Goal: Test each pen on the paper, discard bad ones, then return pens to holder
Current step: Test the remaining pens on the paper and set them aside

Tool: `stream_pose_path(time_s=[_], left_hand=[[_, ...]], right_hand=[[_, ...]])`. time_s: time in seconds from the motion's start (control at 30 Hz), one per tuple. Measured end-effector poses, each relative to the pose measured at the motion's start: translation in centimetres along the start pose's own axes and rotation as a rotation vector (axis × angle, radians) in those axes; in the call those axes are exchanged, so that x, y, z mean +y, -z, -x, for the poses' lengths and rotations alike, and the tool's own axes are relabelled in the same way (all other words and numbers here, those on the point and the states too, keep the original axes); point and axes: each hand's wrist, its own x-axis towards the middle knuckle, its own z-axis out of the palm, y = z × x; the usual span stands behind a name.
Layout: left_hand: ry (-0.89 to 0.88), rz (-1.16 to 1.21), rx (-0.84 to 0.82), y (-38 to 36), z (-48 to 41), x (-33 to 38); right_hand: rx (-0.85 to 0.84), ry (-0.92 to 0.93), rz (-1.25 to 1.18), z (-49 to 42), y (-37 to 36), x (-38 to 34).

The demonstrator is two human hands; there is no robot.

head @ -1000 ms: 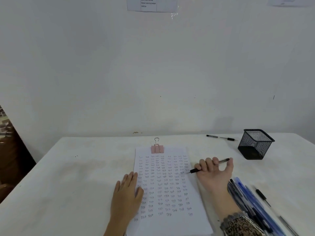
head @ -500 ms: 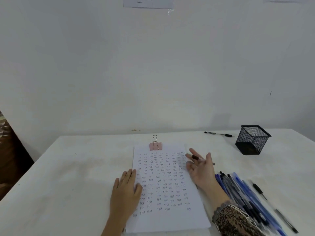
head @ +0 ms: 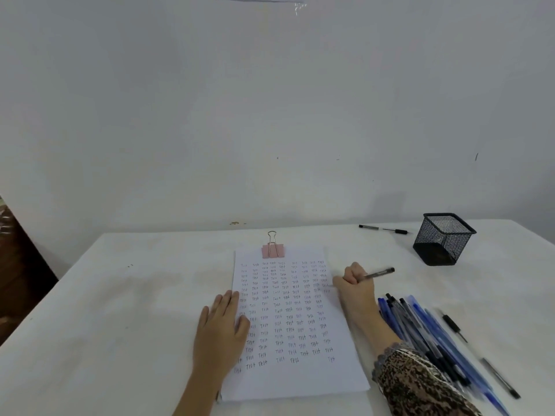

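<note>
From where I'm watching, the whole left side of the tabletop (head: 135, 295) is bare surface, from the near edge back to the wall (head: 270, 115). The middle is taken: the paper (head: 300, 376) has the left hand (head: 220, 328) flat on its left edge, and a binder clip (head: 272, 249) sticks up at the far end.

The right side is tighter. The pen pile (head: 426, 334) lies just beside the right forearm, with a loose black pen (head: 480, 352) right of it. There's an open lane between the right hand (head: 356, 286), fingers round the held pen (head: 380, 273), and the mesh holder (head: 443, 240). A far pen (head: 383, 229) lies left of the holder.
</note>
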Motion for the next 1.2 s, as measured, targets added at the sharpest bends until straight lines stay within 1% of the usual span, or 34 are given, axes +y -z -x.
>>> stream_pose_path(time_s=[0.13,0.27,0.43,0.53,0.7,0.83,0.97,1.1,1.2], left_hand=[[0.003,-0.001,0.0,-0.05,0.06,0.11],[-0.001,0.024,0.013,-0.21,0.11,0.09],[-0.014,0.025,0.033,-0.27,0.09,-0.06],[-0.013,0.023,0.026,-0.38,0.1,-0.1],[-0.014,0.025,0.02,-0.4,0.11,-0.19],[-0.015,0.025,0.02,-0.4,0.05,-0.13],[-0.019,0.022,0.013,-0.36,0.07,-0.13],[-0.009,0.022,-0.003,-0.22,0.1,-0.03],[-0.012,0.03,-0.004,-0.17,0.13,0.02]], right_hand=[[-0.052,-0.002,0.088,-0.19,-0.01,0.42],[-0.085,-0.001,0.113,-0.19,-0.02,0.7],[-0.086,0.087,0.25,0.16,-0.33,0.47],[-0.044,0.098,0.217,0.14,-0.21,0.58],[-0.101,0.084,0.258,0.26,-0.13,0.18],[-0.042,0.082,0.244,0.34,-0.06,0.24],[-0.026,0.104,0.239,0.56,-0.26,-0.01],[-0.046,0.097,0.249,0.47,-0.17,0.09],[0.005,0.099,0.221,0.27,-0.1,0.41]])
